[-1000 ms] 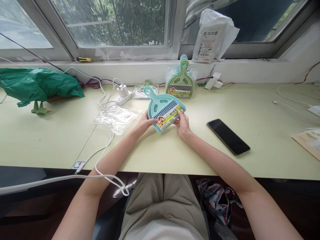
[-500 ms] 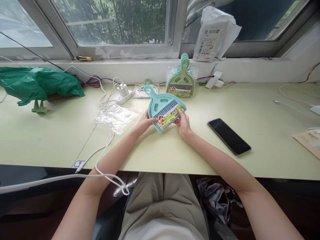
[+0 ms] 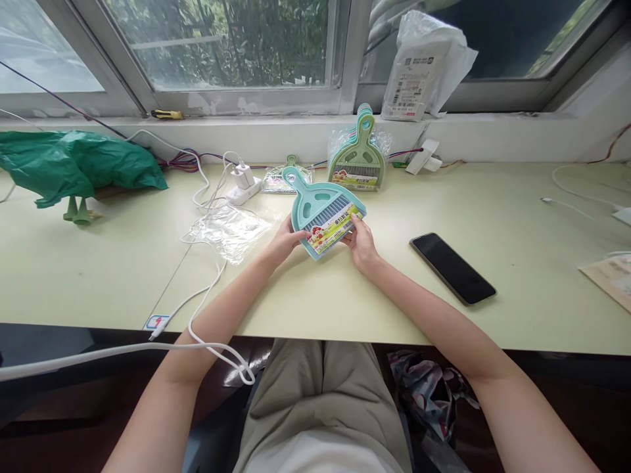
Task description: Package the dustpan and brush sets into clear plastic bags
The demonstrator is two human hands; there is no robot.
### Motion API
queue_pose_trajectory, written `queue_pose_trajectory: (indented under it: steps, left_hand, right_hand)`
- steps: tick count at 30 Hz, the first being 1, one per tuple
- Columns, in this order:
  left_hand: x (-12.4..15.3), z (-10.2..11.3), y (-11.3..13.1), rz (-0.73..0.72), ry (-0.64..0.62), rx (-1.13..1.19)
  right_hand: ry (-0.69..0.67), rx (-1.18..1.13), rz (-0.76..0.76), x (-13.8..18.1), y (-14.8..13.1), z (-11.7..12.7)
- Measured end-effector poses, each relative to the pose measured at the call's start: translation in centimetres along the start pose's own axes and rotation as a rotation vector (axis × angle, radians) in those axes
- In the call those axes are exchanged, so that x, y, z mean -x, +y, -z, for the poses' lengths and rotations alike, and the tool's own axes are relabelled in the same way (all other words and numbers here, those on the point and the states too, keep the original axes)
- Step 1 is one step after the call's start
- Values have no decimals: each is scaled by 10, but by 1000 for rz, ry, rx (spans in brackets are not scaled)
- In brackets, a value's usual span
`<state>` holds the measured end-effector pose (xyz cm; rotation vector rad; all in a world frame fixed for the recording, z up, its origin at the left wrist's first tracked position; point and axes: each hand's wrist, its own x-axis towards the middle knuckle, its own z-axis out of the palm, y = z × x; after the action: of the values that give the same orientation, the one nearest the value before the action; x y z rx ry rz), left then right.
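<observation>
A light-blue dustpan and brush set (image 3: 323, 198), with a printed paper label across its bristles, is held tilted above the table between both hands. My left hand (image 3: 286, 242) grips its lower left edge, thumb on the front. On its lower right edge my right hand (image 3: 362, 244) is closed, thumb over the label and fingers partly hidden behind. Just beyond, a bagged stack of green and blue dustpan sets (image 3: 359, 154) leans at the back of the table. Left of that stack lies another packaged set (image 3: 290, 177), partly covered by the held one.
A crumpled clear plastic bag (image 3: 234, 233) lies left, near a white power strip (image 3: 244, 190) and trailing white cables. A black phone (image 3: 452, 268) rests at right. A green plastic bag (image 3: 79, 161) sits at far left, a wrapped package (image 3: 417, 72) on the sill.
Almost nothing differs. The dustpan set has shifted very slightly up and left, still in both hands.
</observation>
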<state>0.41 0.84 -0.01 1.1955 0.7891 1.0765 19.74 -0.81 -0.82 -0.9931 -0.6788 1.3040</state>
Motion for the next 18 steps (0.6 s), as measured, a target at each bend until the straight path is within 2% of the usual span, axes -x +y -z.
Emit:
queue_pose_trajectory:
  steps: [13, 18]
  left_hand:
    - [2, -2, 4, -4, 33, 12]
    - [3, -2, 5, -7, 27, 13]
  right_hand:
    - [-199, -12, -35, 6, 1, -2]
    - [-184, -5, -51, 7, 2, -4]
